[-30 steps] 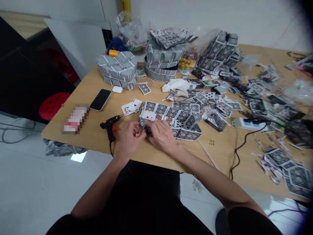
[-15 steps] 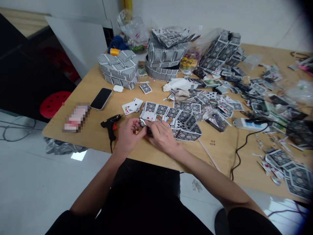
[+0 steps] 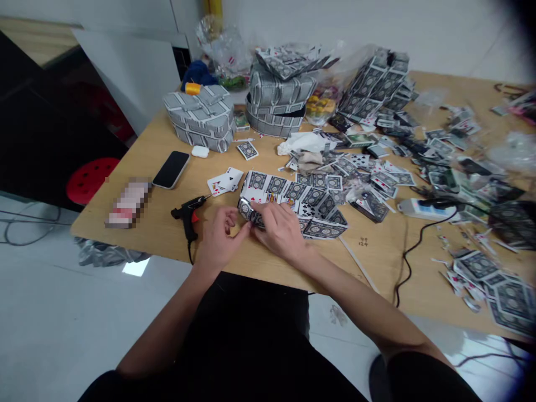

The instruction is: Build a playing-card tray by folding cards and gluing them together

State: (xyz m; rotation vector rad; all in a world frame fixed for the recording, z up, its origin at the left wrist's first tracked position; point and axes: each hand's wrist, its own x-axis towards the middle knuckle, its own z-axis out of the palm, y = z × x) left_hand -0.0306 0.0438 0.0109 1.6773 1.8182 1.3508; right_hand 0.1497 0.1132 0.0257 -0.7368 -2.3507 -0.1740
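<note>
Curved playing-card piece (image 3: 249,214), right hand (image 3: 281,233) fingers pressed on it; left hand (image 3: 221,237) fingers spread just beside; hot glue gun (image 3: 187,215) near, on worktop (image 3: 360,262)

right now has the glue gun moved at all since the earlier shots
No, the hot glue gun has not shifted: it sits in the same place relative to the black smartphone on the wooden table.

Glossy paper playing cards (image 3: 319,229), smooth wooden tabletop (image 3: 368,262), matt plastic glue gun (image 3: 187,215)
</note>
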